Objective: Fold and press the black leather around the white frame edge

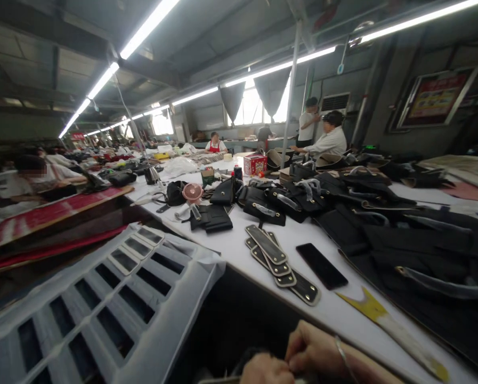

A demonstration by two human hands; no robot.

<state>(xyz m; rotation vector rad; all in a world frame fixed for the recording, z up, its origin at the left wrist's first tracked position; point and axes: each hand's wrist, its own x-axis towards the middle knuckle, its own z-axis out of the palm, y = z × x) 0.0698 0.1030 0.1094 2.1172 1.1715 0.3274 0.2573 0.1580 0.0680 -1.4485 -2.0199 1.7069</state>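
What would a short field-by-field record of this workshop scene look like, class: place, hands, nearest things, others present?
Place: workshop with a long white table
Left hand: at the bottom edge, closed, touching the right hand
Right hand: fingers curled against the left; a thin bangle on the wrist
Held item: hidden, cannot tell
Nearest things: black phone, stacked dark straps, yellow-tipped tool
Further off: black bags, pink fan
Others: seated workers beyond

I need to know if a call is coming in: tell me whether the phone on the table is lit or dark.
Dark. The phone lies flat on the white table beside the stacked leather tabs, its upturned face plain black with no glow.
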